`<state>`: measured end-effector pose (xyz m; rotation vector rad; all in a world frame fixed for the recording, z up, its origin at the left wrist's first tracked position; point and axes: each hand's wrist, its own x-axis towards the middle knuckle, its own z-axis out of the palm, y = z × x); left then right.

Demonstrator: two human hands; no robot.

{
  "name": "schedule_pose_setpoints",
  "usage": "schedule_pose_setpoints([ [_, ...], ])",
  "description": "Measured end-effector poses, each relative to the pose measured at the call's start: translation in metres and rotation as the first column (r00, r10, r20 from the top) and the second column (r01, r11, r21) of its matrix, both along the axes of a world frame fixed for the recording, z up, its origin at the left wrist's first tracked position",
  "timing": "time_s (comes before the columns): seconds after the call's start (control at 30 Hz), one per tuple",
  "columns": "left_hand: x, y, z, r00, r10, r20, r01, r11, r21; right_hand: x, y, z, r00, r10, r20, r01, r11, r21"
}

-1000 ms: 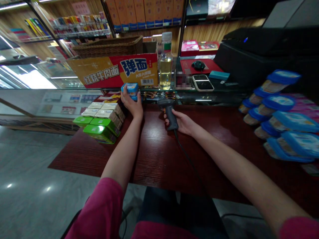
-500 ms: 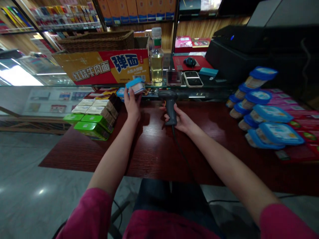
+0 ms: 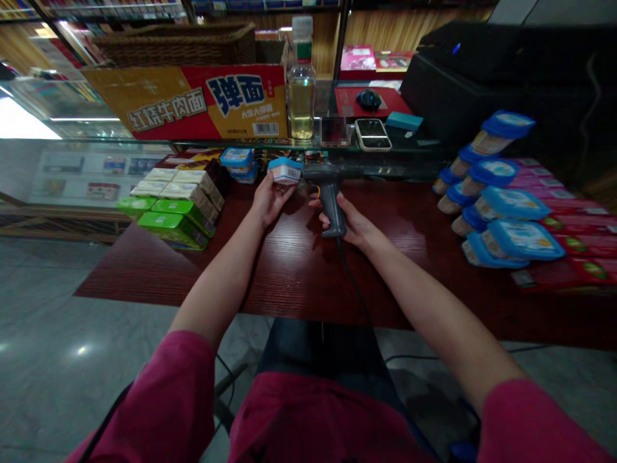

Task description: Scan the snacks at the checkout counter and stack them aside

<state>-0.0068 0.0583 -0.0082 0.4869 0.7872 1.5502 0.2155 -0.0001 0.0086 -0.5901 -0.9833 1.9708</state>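
My left hand [image 3: 272,200] grips a small white tub with a blue lid [image 3: 285,171], tilted so that a barcode on its side shows. In my right hand [image 3: 349,218] is a grey barcode scanner [image 3: 331,199], held by its handle, its head pointing left at the tub. A black cable [image 3: 354,283] runs down from the handle. Just left of the held tub, two similar blue-lidded tubs [image 3: 238,164] are stacked on the dark wooden table [image 3: 289,283]. Green-lidded boxes [image 3: 168,225] and pale cartons [image 3: 180,190] stand further left.
A noodle carton [image 3: 193,103] with a wicker basket [image 3: 178,48] and a bottle [image 3: 303,90] of yellowish liquid stand behind. A phone [image 3: 373,134] and mouse [image 3: 369,99] lie at the back. On the right are several blue-lidded containers [image 3: 511,206] and red boxes [image 3: 578,238].
My left hand has brought the tub rightward to the scanner's head and turned its barcode side into view. The scanner stays in my right hand. The view has tipped down slightly.
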Motion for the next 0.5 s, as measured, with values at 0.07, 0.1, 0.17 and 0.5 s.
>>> schedule_pose_setpoints([
  [0.07, 0.001, 0.001, 0.001, 1.000, -0.006, 0.006, 0.006, 1.000, 0.003, 0.000, 0.000, 0.000, 1.000, 0.004, -0.008, -0.004, 1.000, -0.006],
  [0.1, 0.001, 0.001, 0.001, 1.000, -0.010, 0.008, 0.010, 1.000, 0.005, 0.000, 0.000, 0.000, 1.000, 0.007, -0.011, -0.007, 1.000, -0.009],
  [0.17, 0.000, -0.001, 0.001, 1.000, -0.021, 0.001, 0.021, 1.000, 0.017, 0.000, 0.001, 0.000, 1.000, 0.003, -0.007, -0.003, 1.000, -0.015],
  [0.5, -0.005, -0.009, 0.003, 0.980, -0.016, -0.200, 0.032, 0.996, 0.078, 0.012, 0.001, 0.000, 0.997, -0.078, -0.027, 0.076, 0.996, -0.054],
])
